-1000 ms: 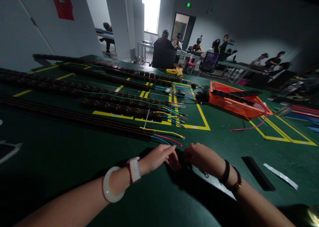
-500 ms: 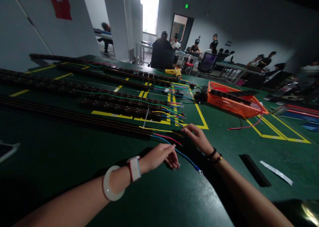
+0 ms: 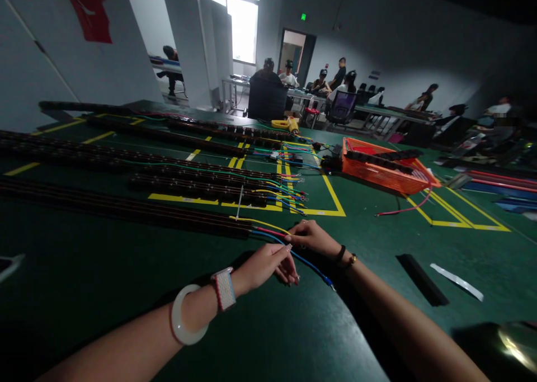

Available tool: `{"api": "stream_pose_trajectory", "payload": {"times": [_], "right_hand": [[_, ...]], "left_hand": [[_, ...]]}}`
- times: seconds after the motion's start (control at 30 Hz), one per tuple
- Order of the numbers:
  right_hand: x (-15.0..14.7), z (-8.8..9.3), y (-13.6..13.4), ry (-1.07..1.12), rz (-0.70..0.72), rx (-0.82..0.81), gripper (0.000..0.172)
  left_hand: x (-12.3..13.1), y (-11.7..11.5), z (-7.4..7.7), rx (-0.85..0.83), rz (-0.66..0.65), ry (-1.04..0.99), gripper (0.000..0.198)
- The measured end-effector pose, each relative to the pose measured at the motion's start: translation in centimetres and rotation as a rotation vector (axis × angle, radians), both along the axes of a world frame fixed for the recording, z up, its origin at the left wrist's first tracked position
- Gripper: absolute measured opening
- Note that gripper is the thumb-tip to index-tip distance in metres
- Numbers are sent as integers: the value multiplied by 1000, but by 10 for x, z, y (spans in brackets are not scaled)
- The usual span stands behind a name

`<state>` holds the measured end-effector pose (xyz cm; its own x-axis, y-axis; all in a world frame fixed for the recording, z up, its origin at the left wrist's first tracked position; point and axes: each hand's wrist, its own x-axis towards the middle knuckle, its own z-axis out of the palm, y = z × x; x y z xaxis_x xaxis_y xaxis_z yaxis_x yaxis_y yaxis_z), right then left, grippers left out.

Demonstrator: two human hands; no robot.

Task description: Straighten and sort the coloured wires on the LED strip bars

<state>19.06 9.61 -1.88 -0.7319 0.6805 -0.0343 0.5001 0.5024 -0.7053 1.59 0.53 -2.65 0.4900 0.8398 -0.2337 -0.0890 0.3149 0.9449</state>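
My left hand (image 3: pixel 266 265) is closed around the blue cable (image 3: pixel 312 264), thumb against the curled fingers, below the ends of the nearest dark harness (image 3: pixel 201 220). A ring lug tips this cable on the table. Just above and to the right, my right hand (image 3: pixel 312 237) pinches the ends of the red cable (image 3: pixel 268 232) and the yellow cable (image 3: pixel 264 221), its fingers covering their tips. Both cables leave the same harness as the blue one. A white tie (image 3: pixel 239 202) stands up at the harness end.
Further harnesses (image 3: pixel 197 189) lie behind on the green table (image 3: pixel 168 303). An orange basket (image 3: pixel 373 175) holds dark parts. A yellow tool (image 3: pixel 287 125) is at the back; a black strip (image 3: pixel 422 278) and white strip (image 3: pixel 457 281) lie right. People sit at distant tables.
My right hand has moved left and down onto the red and yellow cable ends, which lay loose before. My left hand stays nearly in place. The camera view has shifted slightly.
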Motion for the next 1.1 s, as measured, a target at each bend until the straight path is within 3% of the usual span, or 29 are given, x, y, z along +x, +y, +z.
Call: {"api": "stream_pose_trajectory", "payload": {"times": [0.1,0.27,0.4,0.57,0.73,0.8,0.93,1.1], "right_hand": [[-3,1,2,-51,15,22,50],[-10,1,-4,-149,-9,182,30],[-13,1,-12,-122,-5,261,27],[-16,8,-25,-153,-55,653,30],[-19,10,-41,-285,35,1015,17],[-20,9,-47,-300,73,1081,22],[-19,6,-52,-266,117,1010,27],[-15,0,-49,-138,-10,745,28]], "left_hand": [[1,-1,3,-2,11,18,46],[1,-2,6,-2,22,27,47],[-4,3,7,-98,6,-24,46],[-11,9,7,-273,73,-223,39],[-6,8,4,-253,255,-382,20],[-3,7,3,-234,313,-382,17],[-3,8,2,-227,339,-382,16],[-7,10,2,-279,255,-392,25]]}}
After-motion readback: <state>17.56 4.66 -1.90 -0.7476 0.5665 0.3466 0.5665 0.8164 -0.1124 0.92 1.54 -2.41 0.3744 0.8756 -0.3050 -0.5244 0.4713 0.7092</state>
